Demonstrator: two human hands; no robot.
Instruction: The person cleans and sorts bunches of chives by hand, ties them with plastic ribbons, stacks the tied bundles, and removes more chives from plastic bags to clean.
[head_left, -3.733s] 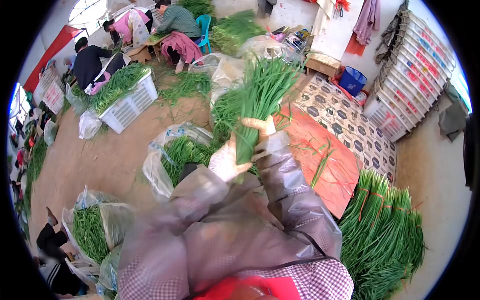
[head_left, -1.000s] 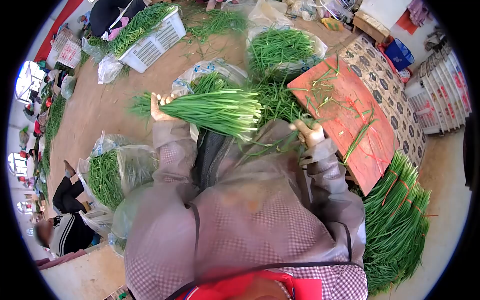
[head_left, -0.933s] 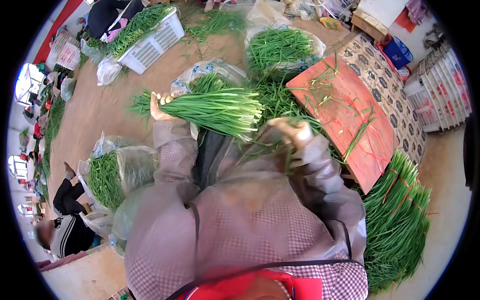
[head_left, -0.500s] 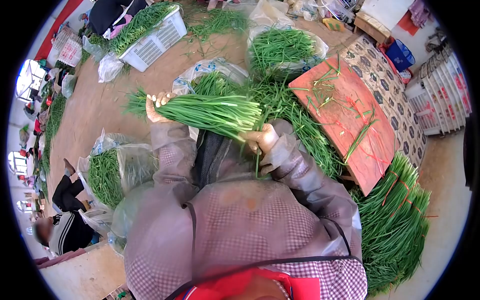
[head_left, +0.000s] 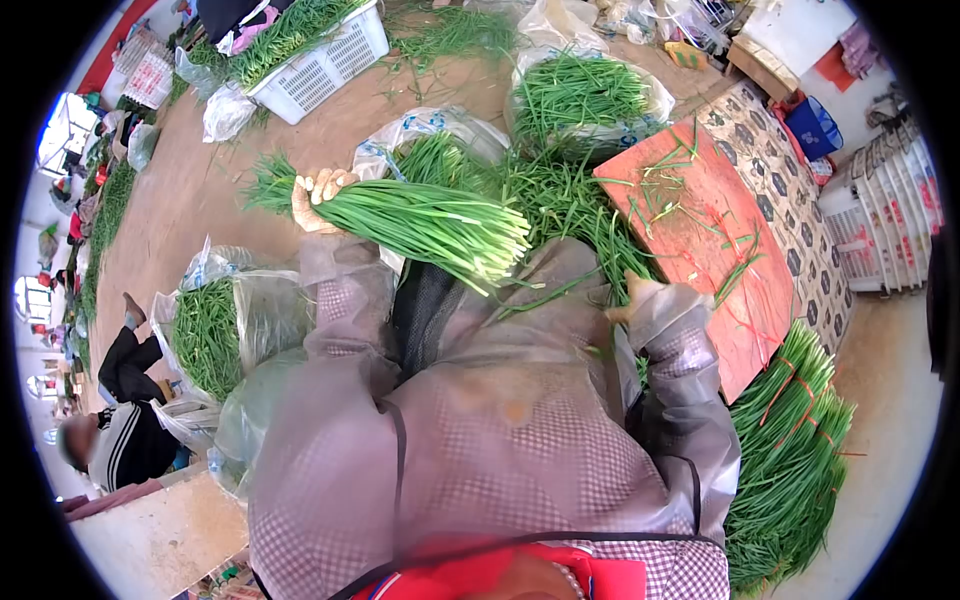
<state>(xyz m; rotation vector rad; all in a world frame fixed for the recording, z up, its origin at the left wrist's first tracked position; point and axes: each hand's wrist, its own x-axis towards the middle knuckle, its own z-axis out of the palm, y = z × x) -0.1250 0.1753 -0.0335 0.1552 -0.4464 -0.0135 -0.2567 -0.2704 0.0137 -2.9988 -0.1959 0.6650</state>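
Note:
My left hand (head_left: 318, 198) is closed round a thick bunch of long green chives (head_left: 430, 222), gripping it close to the leafy end. The pale cut ends point right, over my lap. My right hand (head_left: 632, 292) is down by my right side, beside the heap of loose chives (head_left: 570, 200) and near the edge of the red board (head_left: 700, 240). Its fingers are mostly hidden by the plastic sleeve and smeared. A few loose stalks (head_left: 545, 298) lie across my right knee.
Tied chives (head_left: 790, 460) are stacked at the right. Open plastic bags of chives stand ahead (head_left: 580, 95) and at the left (head_left: 207, 338). A white crate (head_left: 320, 75) holds more at the back. Another person (head_left: 135, 440) sits at the left. White crates (head_left: 880, 205) are stacked far right.
My right hand has left the cut ends of the bunch and moved right and down beside the red board. My left hand keeps its hold on the chives. The view has shifted slightly.

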